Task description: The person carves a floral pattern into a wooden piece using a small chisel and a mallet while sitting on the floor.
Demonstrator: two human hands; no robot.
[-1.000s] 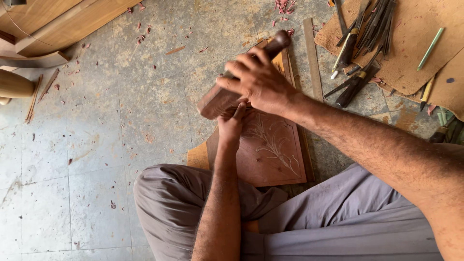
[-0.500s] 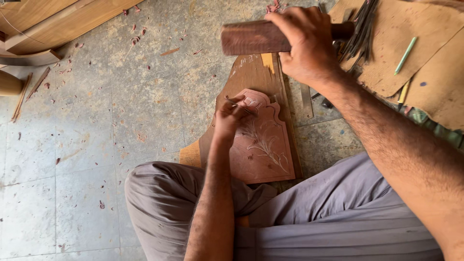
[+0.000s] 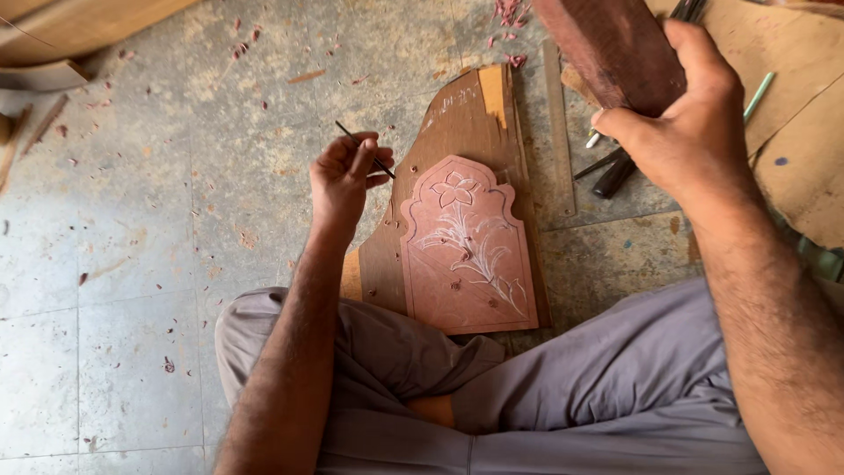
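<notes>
A thin dark carving tool is pinched between the fingertips of the left hand, which is curled nearly closed around it and held just off the upper left edge of an arched reddish wood panel; the tool's long axis is seen to slant from upper left down to lower right, its lower tip directed toward the panel's top corner, just beside the carved flower at the head of the arch. The panel is laid flat on a larger brown backing board on the grey tiled floor, with its long axis running away from the seated person's crossed legs, and it is found to the right of, and slightly nearer the body than, the left hand. The right hand is raised well apart, up and to the right of the panel, and is wrapped fully shut around a thick dark wooden mallet, whose length is tilted up and to the left out of the frame. Of the two hands, the left is clearly the nearer to the carving. Beyond the right hand, a steel ruler and further dark-handled tools are left lying beside the board, and red wood chips are scattered over the floor
</notes>
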